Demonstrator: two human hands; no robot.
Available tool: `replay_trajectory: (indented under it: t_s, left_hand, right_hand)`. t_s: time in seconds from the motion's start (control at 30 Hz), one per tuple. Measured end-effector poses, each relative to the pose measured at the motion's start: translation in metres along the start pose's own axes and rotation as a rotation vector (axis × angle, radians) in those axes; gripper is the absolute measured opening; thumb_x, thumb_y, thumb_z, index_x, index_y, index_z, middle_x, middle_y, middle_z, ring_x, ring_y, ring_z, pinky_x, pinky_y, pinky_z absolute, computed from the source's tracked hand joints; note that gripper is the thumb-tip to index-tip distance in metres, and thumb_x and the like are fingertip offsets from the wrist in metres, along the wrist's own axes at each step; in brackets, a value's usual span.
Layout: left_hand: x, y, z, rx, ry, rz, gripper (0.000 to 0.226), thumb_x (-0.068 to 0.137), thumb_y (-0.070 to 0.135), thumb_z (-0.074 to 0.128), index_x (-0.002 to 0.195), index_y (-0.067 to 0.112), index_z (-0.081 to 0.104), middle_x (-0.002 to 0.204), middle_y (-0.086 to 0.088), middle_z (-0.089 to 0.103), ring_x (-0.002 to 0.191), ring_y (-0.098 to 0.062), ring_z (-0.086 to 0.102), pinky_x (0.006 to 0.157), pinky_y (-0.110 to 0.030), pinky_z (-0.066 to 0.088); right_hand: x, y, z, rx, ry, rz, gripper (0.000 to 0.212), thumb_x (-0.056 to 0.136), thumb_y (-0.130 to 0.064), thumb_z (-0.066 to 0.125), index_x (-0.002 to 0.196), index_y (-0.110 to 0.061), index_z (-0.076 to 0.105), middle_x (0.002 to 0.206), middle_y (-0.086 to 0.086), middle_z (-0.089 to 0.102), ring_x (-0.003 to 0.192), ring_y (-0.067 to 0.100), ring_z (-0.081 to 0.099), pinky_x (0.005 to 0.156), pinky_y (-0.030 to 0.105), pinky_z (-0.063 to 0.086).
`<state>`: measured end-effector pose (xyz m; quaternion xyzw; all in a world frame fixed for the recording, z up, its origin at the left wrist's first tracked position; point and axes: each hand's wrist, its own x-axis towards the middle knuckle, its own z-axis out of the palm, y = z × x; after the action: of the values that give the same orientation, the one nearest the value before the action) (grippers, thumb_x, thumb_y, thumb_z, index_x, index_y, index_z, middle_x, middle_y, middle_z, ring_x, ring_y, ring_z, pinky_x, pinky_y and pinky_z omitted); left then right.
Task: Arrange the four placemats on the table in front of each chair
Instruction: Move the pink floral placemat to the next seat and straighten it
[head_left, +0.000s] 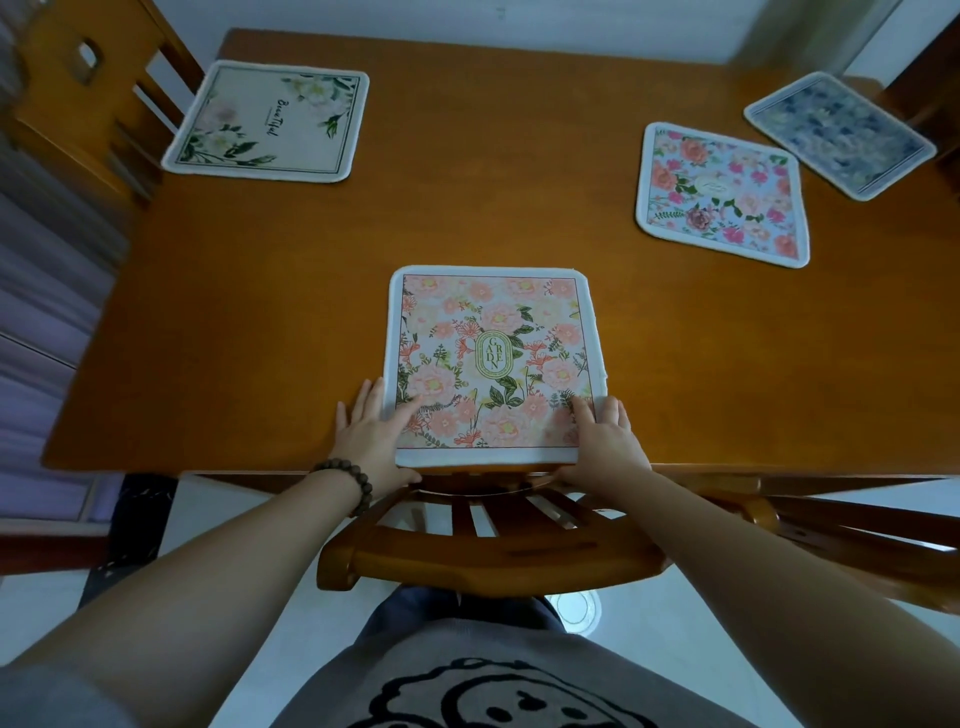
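Note:
A peach-flowered placemat (493, 358) with a "GARDEN" label lies flat at the near edge of the wooden table (291, 291), in front of the near chair (483, 551). My left hand (371, 434) holds its near left corner, thumb under the edge. My right hand (605, 439) holds the near right corner the same way. A white placemat with green leaves (267, 122) lies at the far left by a chair. A pink-and-blue floral placemat (722, 195) lies at the right. A dark blue floral placemat (839, 135) lies at the far right, angled.
A wooden chair (88, 88) stands at the table's far left side. Another chair (857, 525) shows at the near right. A wall runs behind the table. Pale floor tiles lie below me.

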<state>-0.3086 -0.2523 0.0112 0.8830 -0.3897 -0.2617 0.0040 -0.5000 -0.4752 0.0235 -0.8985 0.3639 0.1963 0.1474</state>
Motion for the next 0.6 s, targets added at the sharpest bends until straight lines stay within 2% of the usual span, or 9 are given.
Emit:
replay_trajectory:
  t_s: [0.23, 0.3, 0.37, 0.43, 0.5, 0.6]
  left_hand:
    - [-0.0002, -0.0043, -0.0026, -0.002, 0.059, -0.017, 0.11, 0.056, 0.062, 0.081, 0.145, 0.045, 0.019, 0.159, -0.009, -0.002, 0.145, -0.026, -0.006, 0.114, -0.052, 0.003]
    - [-0.0004, -0.0072, -0.0032, 0.008, 0.072, -0.017, 0.112, 0.054, 0.066, 0.079, 0.145, 0.046, 0.018, 0.159, -0.007, 0.0, 0.145, -0.025, -0.003, 0.114, -0.05, 0.007]
    - [0.0004, -0.0085, -0.0036, 0.035, 0.064, -0.028, 0.119, 0.053, 0.071, 0.077, 0.147, 0.044, 0.008, 0.159, -0.006, -0.003, 0.144, -0.024, -0.004, 0.113, -0.049, 0.008]
    - [0.002, -0.0078, -0.004, 0.057, 0.041, -0.046, 0.127, 0.052, 0.073, 0.075, 0.147, 0.043, -0.004, 0.158, -0.007, -0.011, 0.144, -0.025, -0.007, 0.112, -0.048, 0.01]
    - [0.0034, -0.0063, -0.0041, 0.048, 0.022, -0.068, 0.134, 0.051, 0.075, 0.074, 0.145, 0.044, -0.016, 0.156, -0.01, -0.021, 0.144, -0.027, -0.012, 0.112, -0.049, 0.01]
    - [0.0043, -0.0049, -0.0035, 0.055, 0.009, -0.072, 0.134, 0.051, 0.08, 0.069, 0.143, 0.044, -0.022, 0.157, -0.011, -0.02, 0.143, -0.028, -0.014, 0.112, -0.05, 0.008]
  right_hand:
    - [-0.001, -0.0023, 0.0009, -0.018, 0.027, 0.014, 0.098, 0.073, -0.043, 0.077, 0.147, -0.02, 0.017, 0.151, 0.022, 0.016, 0.141, 0.04, 0.013, 0.108, 0.049, 0.036]
    - [-0.001, -0.0015, 0.0014, -0.017, 0.025, 0.016, 0.099, 0.071, -0.046, 0.077, 0.147, -0.023, 0.018, 0.151, 0.023, 0.018, 0.141, 0.04, 0.015, 0.109, 0.05, 0.034]
    - [-0.0004, -0.0005, 0.0008, -0.022, 0.04, 0.011, 0.103, 0.069, -0.049, 0.079, 0.147, -0.026, 0.017, 0.151, 0.022, 0.02, 0.141, 0.04, 0.016, 0.111, 0.051, 0.029]
    - [0.0008, -0.0003, -0.0003, -0.024, 0.046, 0.012, 0.112, 0.065, -0.056, 0.079, 0.149, -0.031, 0.008, 0.155, 0.022, 0.01, 0.143, 0.041, 0.009, 0.114, 0.053, 0.019]
    - [0.0016, -0.0003, -0.0005, -0.036, 0.016, 0.018, 0.126, 0.061, -0.065, 0.077, 0.148, -0.036, -0.009, 0.157, 0.02, -0.012, 0.143, 0.043, -0.007, 0.114, 0.054, 0.006]
    - [0.0028, -0.0001, 0.0011, -0.024, -0.047, 0.009, 0.131, 0.06, -0.066, 0.077, 0.147, -0.038, -0.016, 0.156, 0.016, -0.021, 0.142, 0.042, -0.015, 0.113, 0.056, 0.001]
